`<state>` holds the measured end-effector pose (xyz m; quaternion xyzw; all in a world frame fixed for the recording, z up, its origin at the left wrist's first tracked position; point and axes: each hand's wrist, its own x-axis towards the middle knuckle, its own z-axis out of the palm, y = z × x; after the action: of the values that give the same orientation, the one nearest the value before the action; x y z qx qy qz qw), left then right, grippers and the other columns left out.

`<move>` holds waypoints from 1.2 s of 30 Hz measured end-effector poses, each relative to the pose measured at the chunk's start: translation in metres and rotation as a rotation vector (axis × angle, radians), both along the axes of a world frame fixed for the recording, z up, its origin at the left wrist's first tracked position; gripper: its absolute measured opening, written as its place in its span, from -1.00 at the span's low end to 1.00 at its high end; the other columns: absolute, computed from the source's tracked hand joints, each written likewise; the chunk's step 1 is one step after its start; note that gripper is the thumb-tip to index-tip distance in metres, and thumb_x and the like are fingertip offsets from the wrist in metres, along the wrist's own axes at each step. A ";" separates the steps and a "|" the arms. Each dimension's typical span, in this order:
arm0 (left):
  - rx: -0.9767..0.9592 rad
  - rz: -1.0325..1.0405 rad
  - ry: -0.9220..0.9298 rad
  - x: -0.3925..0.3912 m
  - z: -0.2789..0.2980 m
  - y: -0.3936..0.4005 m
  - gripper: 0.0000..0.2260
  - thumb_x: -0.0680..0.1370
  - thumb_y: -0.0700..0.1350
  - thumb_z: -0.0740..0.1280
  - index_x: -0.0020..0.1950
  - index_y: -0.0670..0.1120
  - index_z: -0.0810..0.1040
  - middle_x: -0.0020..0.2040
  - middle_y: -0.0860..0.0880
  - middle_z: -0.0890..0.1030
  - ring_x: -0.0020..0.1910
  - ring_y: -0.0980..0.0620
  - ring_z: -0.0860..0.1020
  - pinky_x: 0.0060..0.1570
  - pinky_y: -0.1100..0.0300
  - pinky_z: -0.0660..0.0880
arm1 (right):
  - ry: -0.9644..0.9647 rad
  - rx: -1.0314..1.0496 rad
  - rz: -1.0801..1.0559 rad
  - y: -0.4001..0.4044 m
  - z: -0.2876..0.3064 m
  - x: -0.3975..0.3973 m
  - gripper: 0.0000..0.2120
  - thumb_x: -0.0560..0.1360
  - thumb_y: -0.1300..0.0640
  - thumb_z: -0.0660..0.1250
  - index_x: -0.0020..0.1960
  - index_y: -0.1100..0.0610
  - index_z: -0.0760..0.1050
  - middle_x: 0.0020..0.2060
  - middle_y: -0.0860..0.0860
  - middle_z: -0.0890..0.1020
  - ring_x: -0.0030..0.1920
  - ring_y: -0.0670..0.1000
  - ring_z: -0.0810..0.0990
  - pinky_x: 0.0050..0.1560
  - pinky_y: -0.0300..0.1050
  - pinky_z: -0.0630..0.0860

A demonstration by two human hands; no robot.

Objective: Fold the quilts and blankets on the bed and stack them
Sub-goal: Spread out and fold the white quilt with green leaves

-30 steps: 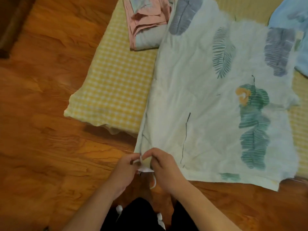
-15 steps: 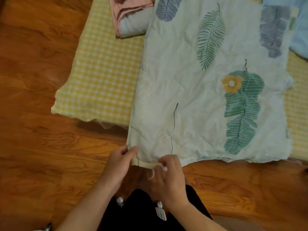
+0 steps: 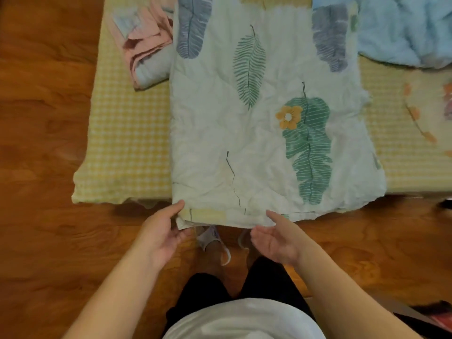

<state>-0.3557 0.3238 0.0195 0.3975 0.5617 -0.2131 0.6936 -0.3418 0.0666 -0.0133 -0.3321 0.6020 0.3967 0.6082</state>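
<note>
The leaf-print quilt [image 3: 256, 133] is lying flat across the bed [image 3: 127, 143], already doubled into a long panel, with its near edge hanging just over the bed's side toward the person. That overhang is probably deliberate: it is giving both hands an edge to get under without digging into the mattress cover.

The left hand [image 3: 161, 231] is reaching to the quilt's near left corner, fingers mostly straight, fingertips touching the layered edge rather than closing on it; it is grasping nothing yet. The right hand [image 3: 276, 238] is turned palm up with relaxed fingers, its fingertips meeting the same hem further right, also released. The palm-up pose suggests it is preparing to slide beneath the layers and lift, so the near end can be carried over toward the far end for the next fold.

A folded pink blanket [image 3: 144, 50] is sitting on the bed at the far left, touching the quilt's left edge, likely the start of the stack. A crumpled light blue blanket [image 3: 403, 33] is lying at the far right, seemingly waiting its turn. The person is standing on the wooden floor [image 3: 44, 167] close against the bed, centred on the near left part of the quilt so both corners of the fold can be kept aligned.
</note>
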 end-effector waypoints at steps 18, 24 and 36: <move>0.144 -0.107 -0.122 0.033 0.048 -0.015 -0.88 0.64 -0.14 0.32 0.02 -0.11 0.64 -0.23 0.00 0.69 -0.18 0.03 0.58 -0.23 0.16 0.41 | -0.239 0.137 -0.626 0.015 -0.010 0.023 -0.36 0.55 0.10 0.40 0.55 0.13 0.22 0.49 0.23 0.27 0.42 0.32 0.37 0.35 0.23 0.43; 0.228 -0.254 -0.133 0.025 0.044 0.002 -0.81 0.65 -0.14 0.27 0.09 -0.14 0.67 -0.13 -0.05 0.71 -0.14 0.00 0.60 -0.20 0.13 0.44 | -0.255 -0.093 -0.327 0.003 -0.034 0.028 -0.37 0.50 -0.04 0.45 0.48 0.09 0.33 0.45 0.05 0.35 0.39 0.21 0.40 -0.19 0.05 0.65; 0.233 -0.392 -0.071 0.017 0.036 0.024 -0.85 0.63 -0.13 0.34 -0.03 -0.16 0.67 -0.28 -0.07 0.68 -0.26 -0.02 0.53 -0.28 0.12 0.36 | -0.156 -0.270 0.090 -0.010 -0.014 0.011 -0.69 0.59 0.12 0.37 0.29 0.18 0.47 -0.21 0.09 0.53 -0.48 -0.05 0.50 -0.43 -0.07 0.63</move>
<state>-0.3388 0.3482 0.0550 0.5838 0.4698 -0.2635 0.6075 -0.3311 0.0567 -0.0275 -0.4674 0.5853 0.3121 0.5844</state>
